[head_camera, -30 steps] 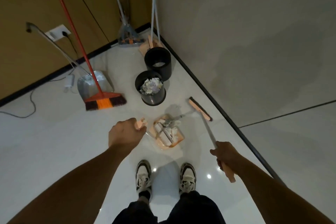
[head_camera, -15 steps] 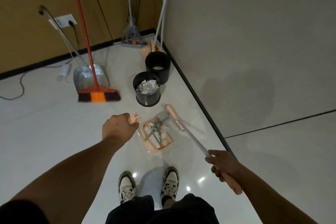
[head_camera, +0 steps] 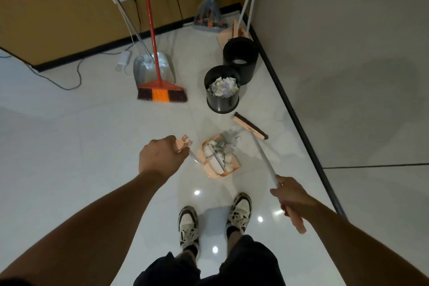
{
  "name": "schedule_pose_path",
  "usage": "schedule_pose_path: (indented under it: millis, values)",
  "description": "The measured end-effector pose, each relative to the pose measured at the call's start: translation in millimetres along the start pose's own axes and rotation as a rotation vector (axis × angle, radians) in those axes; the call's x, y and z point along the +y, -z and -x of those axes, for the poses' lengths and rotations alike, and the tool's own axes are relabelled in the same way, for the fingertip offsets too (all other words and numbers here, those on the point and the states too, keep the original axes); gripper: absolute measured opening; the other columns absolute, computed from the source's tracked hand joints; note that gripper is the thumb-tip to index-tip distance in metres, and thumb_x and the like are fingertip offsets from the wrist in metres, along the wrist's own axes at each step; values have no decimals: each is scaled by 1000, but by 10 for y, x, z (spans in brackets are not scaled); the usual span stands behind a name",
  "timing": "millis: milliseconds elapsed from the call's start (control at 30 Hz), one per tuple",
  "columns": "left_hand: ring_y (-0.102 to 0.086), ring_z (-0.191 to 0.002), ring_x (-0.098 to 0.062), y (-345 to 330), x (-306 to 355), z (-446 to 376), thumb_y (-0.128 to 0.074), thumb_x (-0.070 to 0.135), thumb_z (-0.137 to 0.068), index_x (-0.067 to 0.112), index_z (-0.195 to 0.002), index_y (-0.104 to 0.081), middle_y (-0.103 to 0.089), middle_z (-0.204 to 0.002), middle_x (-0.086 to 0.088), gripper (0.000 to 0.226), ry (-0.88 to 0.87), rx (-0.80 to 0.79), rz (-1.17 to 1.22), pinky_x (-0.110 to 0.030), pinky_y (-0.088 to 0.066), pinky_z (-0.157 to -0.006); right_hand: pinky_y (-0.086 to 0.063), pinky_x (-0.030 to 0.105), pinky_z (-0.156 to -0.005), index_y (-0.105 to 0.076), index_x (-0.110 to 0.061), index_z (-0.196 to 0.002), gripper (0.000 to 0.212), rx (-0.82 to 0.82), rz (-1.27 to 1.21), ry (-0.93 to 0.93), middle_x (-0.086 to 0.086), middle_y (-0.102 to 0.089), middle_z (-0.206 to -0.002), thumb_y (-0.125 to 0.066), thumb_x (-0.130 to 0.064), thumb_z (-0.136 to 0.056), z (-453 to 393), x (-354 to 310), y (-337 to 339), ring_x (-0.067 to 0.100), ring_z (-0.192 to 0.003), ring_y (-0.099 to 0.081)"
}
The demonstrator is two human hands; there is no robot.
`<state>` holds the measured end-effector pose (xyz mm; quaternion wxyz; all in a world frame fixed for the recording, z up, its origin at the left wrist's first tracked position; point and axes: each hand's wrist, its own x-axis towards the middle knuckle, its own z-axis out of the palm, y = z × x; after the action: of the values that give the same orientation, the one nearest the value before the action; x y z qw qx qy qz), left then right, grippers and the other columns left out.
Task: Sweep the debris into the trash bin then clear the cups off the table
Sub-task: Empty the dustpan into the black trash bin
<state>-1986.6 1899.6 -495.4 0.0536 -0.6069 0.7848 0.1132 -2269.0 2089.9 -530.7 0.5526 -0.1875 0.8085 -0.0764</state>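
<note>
White tile floor (head_camera: pixel 69 146); black bin (head_camera: pixel 221 90) full of paper at 12 o'clock from the shoes (head_camera: pixel 216 223), second bin (head_camera: pixel 241 58) touching it at its 1 o'clock. Peach dustpan (head_camera: pixel 217 158) loaded with debris (head_camera: pixel 224 152) sits between bin and shoes. Left hand (head_camera: pixel 159 158) grips the dustpan handle (head_camera: pixel 185 144); right hand (head_camera: pixel 290 195) grips the broom (head_camera: pixel 262 151), its head at the pan's 1 o'clock.

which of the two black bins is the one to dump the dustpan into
Follow the grey wall's black baseboard to the two black bins standing side by side. It is the nearer bin, just beyond the peach dustpan. It alone is packed with crumpled paper.
</note>
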Motion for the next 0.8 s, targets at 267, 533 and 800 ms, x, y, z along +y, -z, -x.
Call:
schedule_pose_path:
  millis: [267,533,800]
  values:
    - [-52,-59,-14,59,202,-99,-49,57,-88,26,-76,-50,-58,-68,5,32,-49,-59,94,-23,-37,-52,-44,25,-44,-54,-17,-129,37,-236,-135,-69,9,-54,-66,-57,-9,-93,778,197,-604,12,-41,-50]
    - [-57,-66,-20,-3,-321,67,-51,57,-86,27,-83,-57,-60,-73,2,31,-75,-65,135,-28,-46,-58,-39,26,-46,-51,-28,-137,52,-156,-349,-84,8,-56,-62,-65,-21,-88,1306,447,-763,17,-49,-46]
    - [-50,-56,-11,-11,-505,353,-53,61,-83,28,-73,-52,-52,-62,10,35,-76,-54,179,-22,-38,-49,-40,26,-45,-61,-27,-113,26,-40,-423,-79,8,-56,-59,-66,-16,-89,1155,381,-677,15,-45,-47]
